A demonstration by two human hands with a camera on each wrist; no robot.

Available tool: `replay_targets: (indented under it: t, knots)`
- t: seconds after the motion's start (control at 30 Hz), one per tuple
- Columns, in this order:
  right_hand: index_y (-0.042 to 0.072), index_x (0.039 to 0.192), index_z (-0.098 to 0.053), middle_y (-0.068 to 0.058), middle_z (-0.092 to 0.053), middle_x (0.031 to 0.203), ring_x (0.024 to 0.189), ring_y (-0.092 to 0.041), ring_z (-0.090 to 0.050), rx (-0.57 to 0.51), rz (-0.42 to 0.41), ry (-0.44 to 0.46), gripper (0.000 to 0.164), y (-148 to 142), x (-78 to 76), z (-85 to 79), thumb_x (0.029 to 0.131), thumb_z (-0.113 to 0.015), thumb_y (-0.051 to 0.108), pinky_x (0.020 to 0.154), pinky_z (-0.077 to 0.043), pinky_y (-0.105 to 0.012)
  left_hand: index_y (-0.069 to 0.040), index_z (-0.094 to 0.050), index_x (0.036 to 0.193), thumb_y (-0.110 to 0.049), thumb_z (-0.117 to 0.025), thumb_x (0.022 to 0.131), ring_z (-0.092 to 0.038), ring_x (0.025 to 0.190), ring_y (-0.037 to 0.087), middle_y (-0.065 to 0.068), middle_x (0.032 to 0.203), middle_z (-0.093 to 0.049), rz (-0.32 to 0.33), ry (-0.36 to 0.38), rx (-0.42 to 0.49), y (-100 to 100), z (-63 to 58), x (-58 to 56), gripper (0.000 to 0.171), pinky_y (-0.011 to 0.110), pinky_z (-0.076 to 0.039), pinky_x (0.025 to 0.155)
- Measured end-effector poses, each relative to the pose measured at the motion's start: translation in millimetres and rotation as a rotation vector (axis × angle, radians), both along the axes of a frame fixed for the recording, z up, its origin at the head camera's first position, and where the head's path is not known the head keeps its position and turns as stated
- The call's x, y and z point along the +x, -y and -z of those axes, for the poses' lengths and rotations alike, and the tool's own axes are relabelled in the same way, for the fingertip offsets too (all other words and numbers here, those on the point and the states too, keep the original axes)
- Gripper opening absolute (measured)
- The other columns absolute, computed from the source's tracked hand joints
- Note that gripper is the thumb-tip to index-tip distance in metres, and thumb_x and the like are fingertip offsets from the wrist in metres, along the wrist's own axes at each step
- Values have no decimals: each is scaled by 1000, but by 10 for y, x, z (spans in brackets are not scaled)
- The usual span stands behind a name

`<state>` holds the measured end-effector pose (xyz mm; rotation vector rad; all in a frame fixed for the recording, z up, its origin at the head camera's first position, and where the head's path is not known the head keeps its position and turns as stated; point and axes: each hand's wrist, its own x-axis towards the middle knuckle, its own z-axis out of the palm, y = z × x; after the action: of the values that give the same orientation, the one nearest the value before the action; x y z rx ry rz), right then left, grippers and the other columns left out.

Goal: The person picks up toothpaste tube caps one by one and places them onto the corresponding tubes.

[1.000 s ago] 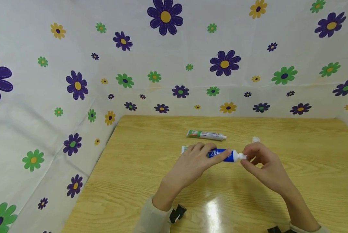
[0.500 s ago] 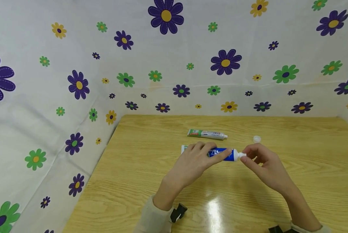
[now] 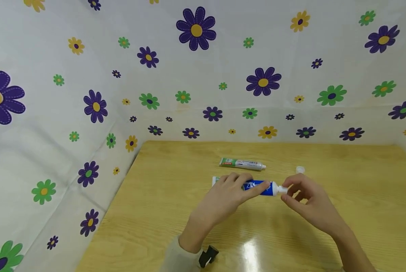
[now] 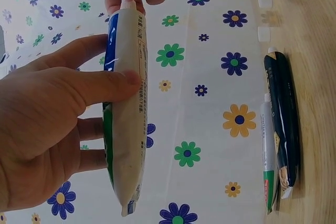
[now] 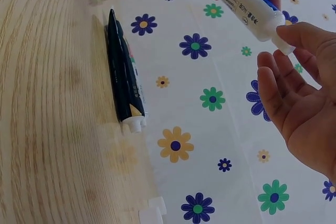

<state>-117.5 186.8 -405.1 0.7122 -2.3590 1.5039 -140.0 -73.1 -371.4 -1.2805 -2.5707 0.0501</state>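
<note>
My left hand (image 3: 225, 196) grips a blue and white toothpaste tube (image 3: 262, 187) above the table, thumb along one side and fingers round the other. The tube lies level, its cap end to the right. At that end my right hand (image 3: 313, 200) pinches the small white cap (image 5: 283, 40) between thumb and index finger; the other fingers curl loosely. In the left wrist view the tube's white printed side (image 4: 126, 124) faces the camera. Whether the cap is loose from the neck cannot be made out.
Behind the held tube lies a green and white toothpaste tube (image 3: 242, 164). A dark green tube (image 4: 283, 119) lies beside it, hidden in the head view. Loose white caps (image 5: 157, 204) rest on the table, one (image 3: 300, 170) beyond my right hand. A flowered cloth (image 3: 189, 75) hangs behind.
The head view has tilted up slightly, so everything sits lower. Both hands stay on the tube and cap; the right fingers have shifted a little round the cap.
</note>
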Motion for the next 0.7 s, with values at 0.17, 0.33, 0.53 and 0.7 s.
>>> replay_targets:
  t: [0.17,0.33,0.53,0.7]
  knots:
    - [12,107,-64,-1,-65,90,74,-9,-62,13,32,2,30,3,13,20,86,-71,-8,57,-53,-25,-39,-31,155,-9,-64,97,-59,113,25,2,133,-53,0,-35,4,6,27,11,73,42,-52,94]
    - [11,105,-66,4,-65,84,70,-9,-60,36,73,6,24,15,0,25,88,-70,-5,56,-51,-24,-39,-33,154,-10,-65,96,-60,112,24,1,132,-54,-5,-52,8,3,35,3,72,41,-52,95]
    - [11,104,-66,5,-64,83,69,-8,-58,43,102,13,22,8,-11,27,88,-71,-3,56,-51,-24,-39,-34,154,-12,-65,97,-59,112,23,1,133,-53,2,-55,10,-12,35,-21,70,41,-51,95]
    - [11,107,-66,4,-64,84,71,-9,-59,41,67,13,28,6,-6,40,85,-73,-5,56,-52,-25,-39,-35,153,-11,-65,97,-58,110,23,1,132,-53,4,-45,12,-10,47,-18,69,40,-52,94]
